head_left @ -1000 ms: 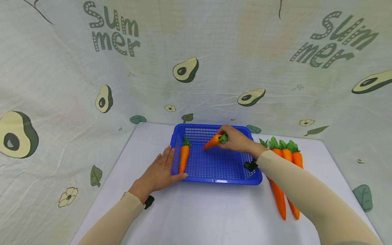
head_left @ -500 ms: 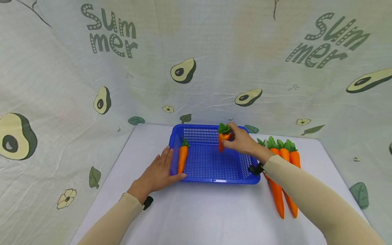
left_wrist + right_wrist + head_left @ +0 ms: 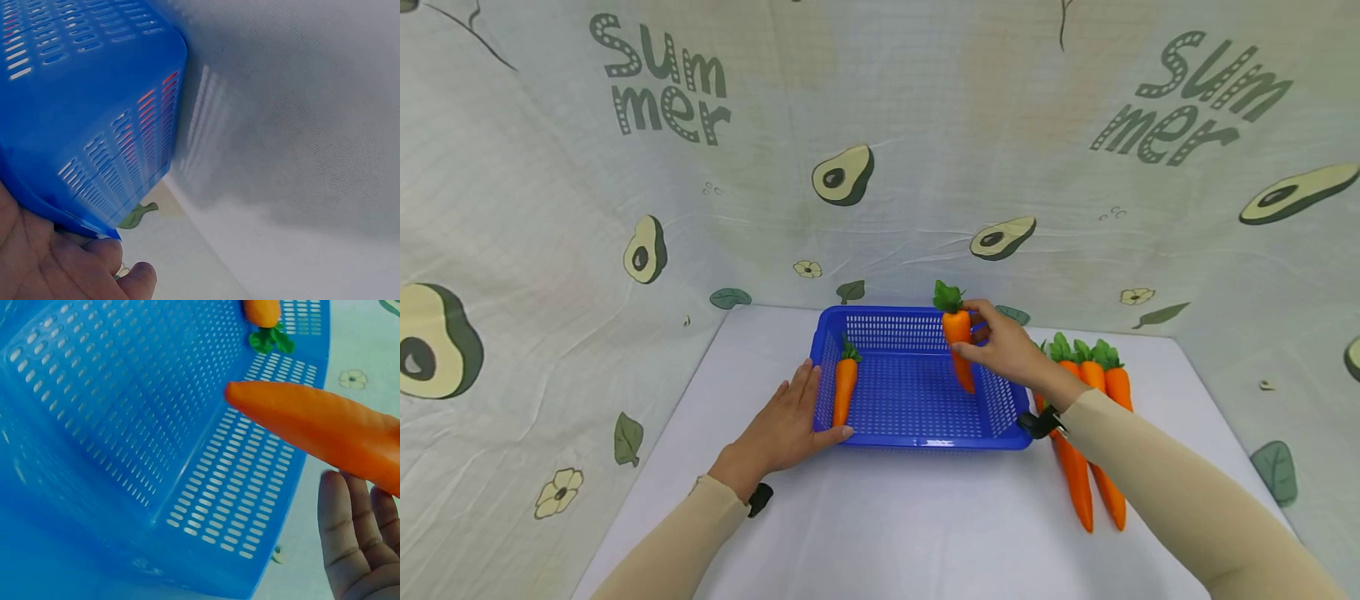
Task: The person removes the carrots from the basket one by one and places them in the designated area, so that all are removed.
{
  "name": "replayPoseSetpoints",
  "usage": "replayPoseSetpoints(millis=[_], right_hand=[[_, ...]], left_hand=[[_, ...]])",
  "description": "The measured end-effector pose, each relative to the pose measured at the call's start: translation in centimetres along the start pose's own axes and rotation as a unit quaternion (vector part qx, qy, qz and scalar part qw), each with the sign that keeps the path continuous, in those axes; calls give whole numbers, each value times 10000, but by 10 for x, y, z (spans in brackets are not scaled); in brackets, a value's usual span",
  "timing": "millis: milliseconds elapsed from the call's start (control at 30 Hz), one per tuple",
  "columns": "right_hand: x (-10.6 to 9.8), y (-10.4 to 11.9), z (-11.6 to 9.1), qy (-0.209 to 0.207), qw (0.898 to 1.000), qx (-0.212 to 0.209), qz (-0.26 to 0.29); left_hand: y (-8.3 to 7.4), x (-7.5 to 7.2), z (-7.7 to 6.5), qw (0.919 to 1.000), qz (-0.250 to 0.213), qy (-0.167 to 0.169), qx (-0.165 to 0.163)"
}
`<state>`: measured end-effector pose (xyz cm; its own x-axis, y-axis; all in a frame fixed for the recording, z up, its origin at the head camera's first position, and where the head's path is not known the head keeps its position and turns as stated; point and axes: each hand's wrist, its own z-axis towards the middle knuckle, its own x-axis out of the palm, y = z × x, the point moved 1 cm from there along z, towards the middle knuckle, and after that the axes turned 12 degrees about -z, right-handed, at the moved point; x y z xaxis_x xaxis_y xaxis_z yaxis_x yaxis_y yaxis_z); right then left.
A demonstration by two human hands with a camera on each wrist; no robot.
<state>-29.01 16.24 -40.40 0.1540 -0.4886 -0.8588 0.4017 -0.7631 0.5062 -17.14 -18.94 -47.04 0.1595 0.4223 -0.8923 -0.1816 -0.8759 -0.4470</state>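
Over the right half of a blue plastic basket (image 3: 925, 442), my right hand (image 3: 1006, 348) pinches an orange carrot (image 3: 957, 328) near its green leafy top. The carrot's tip points down into the basket; the right wrist view shows the tapered carrot (image 3: 306, 419) above the perforated floor. Another carrot (image 3: 845, 390) lies along the basket's left side, leaves toward the back. My left hand (image 3: 775, 427) rests on the basket's left rim with fingers straight and thumb at the front corner. In the left wrist view, the left hand (image 3: 69, 269) touches the rim from outside.
To the right of the basket, several carrots (image 3: 1077, 483) lie side by side on the white table (image 3: 880, 517), leaves toward the back, partly hidden by my right forearm. A pale cloth (image 3: 917, 200) with avocado prints hangs behind and beside the table.
The carrot in my right hand has turned from lying tilted leftward to hanging nearly upright, tip down, and has shifted slightly right. My left hand stays on the rim.
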Motion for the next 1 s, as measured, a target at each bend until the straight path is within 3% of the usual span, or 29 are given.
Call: replayPoseSetpoints(millis=[333, 567, 1000], right_hand=[[-16, -8, -16, -220, 9991, 330, 157], [-30, -16, -30, -437, 9975, 551, -111], [-58, -39, -74, -388, 9920, 1150, -345]], left_hand=[[0, 1, 1, 9999, -98, 20, -38], [-1, -1, 0, 9999, -152, -17, 13], [1, 2, 0, 9996, -214, -131, 126]])
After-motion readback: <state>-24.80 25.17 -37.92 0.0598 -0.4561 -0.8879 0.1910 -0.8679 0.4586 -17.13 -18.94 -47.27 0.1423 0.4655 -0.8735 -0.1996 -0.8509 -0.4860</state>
